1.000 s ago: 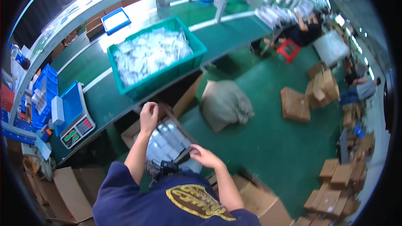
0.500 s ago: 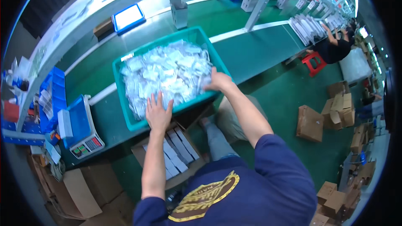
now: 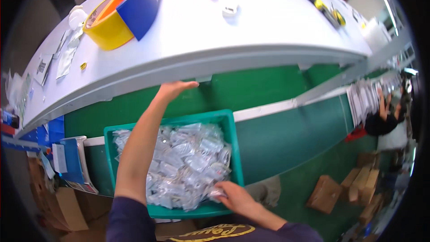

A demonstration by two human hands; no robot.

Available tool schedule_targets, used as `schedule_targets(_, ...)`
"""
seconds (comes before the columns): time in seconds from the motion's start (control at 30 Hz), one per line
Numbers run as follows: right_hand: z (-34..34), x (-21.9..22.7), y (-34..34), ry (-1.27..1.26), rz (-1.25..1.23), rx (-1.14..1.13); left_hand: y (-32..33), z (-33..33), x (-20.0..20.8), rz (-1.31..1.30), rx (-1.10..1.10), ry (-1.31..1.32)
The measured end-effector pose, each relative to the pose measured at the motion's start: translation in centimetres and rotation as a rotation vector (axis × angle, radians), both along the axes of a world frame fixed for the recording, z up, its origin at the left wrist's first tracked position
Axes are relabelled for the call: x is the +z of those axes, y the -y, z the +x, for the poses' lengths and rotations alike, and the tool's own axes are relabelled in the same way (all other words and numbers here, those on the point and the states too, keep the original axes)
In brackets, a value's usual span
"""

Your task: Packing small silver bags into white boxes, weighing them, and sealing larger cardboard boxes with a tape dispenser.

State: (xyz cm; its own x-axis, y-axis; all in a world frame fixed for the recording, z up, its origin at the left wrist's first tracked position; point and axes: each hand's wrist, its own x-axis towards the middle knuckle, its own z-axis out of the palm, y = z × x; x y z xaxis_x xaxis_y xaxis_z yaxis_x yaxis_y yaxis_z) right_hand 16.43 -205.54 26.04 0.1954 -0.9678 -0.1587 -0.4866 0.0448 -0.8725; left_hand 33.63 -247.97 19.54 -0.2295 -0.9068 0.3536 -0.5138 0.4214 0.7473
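Observation:
A green plastic tub [image 3: 235, 152] stands on the bench, heaped with small clear plastic packets [image 3: 188, 154]. At the tub's near right corner, my right hand [image 3: 236, 198] has its fingers closed around one clear packet [image 3: 217, 192]. My left arm stretches across the tub. Beyond its far rim, just below the edge of the raised shelf [image 3: 251, 56], my left hand [image 3: 175, 89] has its fingers stretched out, holding nothing that I can see. By its fingertips a small whitish piece [image 3: 204, 79] shows under the shelf; the rest of it is hidden.
On the shelf lie a yellow tape roll [image 3: 109, 31], a yellow-black tool [image 3: 316, 1] and a small white part [image 3: 230, 10]. A blue-panned scale [image 3: 74, 159] stands left of the tub. Cardboard boxes [image 3: 324, 192] sit on the floor; a person [image 3: 380, 123] works far right.
The view has tilted up, bringing the shelf top in. My left hand has left the packets and reached forward under the shelf edge. My right hand has moved nearer and taken a packet.

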Motion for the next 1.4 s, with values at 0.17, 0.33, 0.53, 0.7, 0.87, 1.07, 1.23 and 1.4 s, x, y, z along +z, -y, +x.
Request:
schedule_targets(0.17,-2.5,0.5,2.2,0.051,-0.007,-0.049,7.4,-5.7,-5.2,0.148,-0.218,0.229)
schedule_targets(0.33,-6.6,4.8,4.8,0.326,0.333,-0.101,-0.8,-3.9,-2.7,-0.018,-0.282,0.358)
schedule_targets(0.53,-6.1,6.6,6.7,0.24,0.085,0.409,-13.3,-2.8,10.2,-0.275,-0.24,0.517)
schedule_targets(0.7,-5.3,10.8,9.5,0.099,-0.098,-0.03,-20.4,2.6,14.0,-0.177,0.032,0.165)
schedule_targets(0.87,1.6,17.6,11.4,0.77,-0.414,-0.39,-25.9,4.4,16.5,-0.146,0.253,0.008)
schedule_targets(1.07,9.8,17.7,11.4,0.075,-0.817,0.039,-32.0,6.4,18.4,-0.293,0.269,-0.024)
schedule_targets(1.23,10.5,20.6,8.2,-0.445,-0.798,0.396,-36.0,11.0,17.8,-0.308,0.32,-0.094)
schedule_targets(1.4,10.4,17.4,6.1,0.269,-0.299,0.479,-41.7,14.3,18.9,-0.127,0.245,-0.232)
